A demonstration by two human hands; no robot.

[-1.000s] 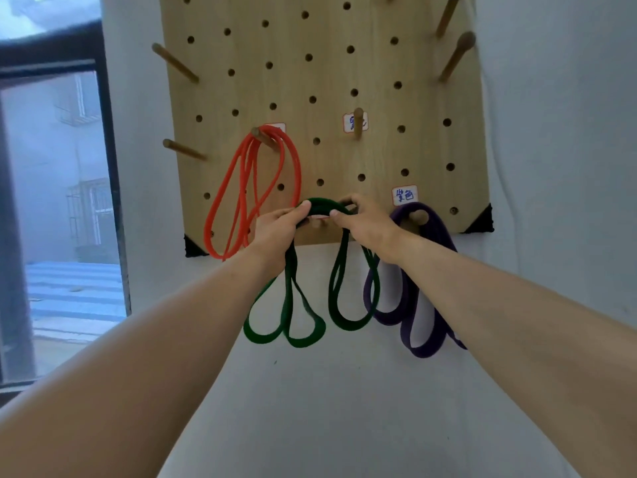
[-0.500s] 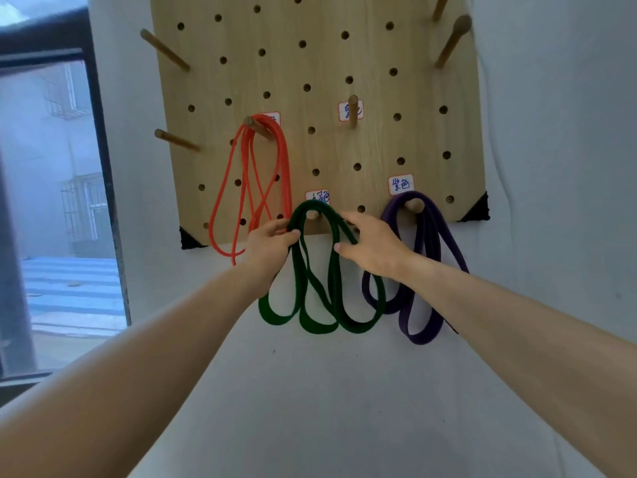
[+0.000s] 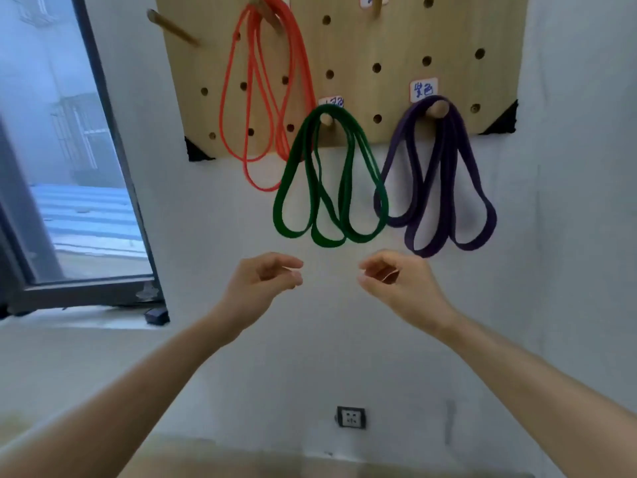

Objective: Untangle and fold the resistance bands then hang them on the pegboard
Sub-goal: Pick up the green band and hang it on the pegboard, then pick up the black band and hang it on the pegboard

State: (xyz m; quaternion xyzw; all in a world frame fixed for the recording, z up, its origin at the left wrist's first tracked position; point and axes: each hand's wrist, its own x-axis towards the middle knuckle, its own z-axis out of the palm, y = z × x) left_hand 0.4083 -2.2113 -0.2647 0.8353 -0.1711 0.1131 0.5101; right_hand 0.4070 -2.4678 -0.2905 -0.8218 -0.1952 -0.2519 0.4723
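A wooden pegboard hangs on the white wall. Three folded bands hang from its pegs: an orange band at the left, a green band in the middle on a low peg, and a purple band at the right on another peg. My left hand and my right hand hover below the green band, apart from it, fingers loosely curled and holding nothing.
A dark-framed window stands open at the left with a sill below it. A wall socket sits low on the wall. A bare peg sticks out at the board's upper left.
Both hands let go of the green band and dropped down away from the board. The green band now hangs free on its peg. The view tilted downward.
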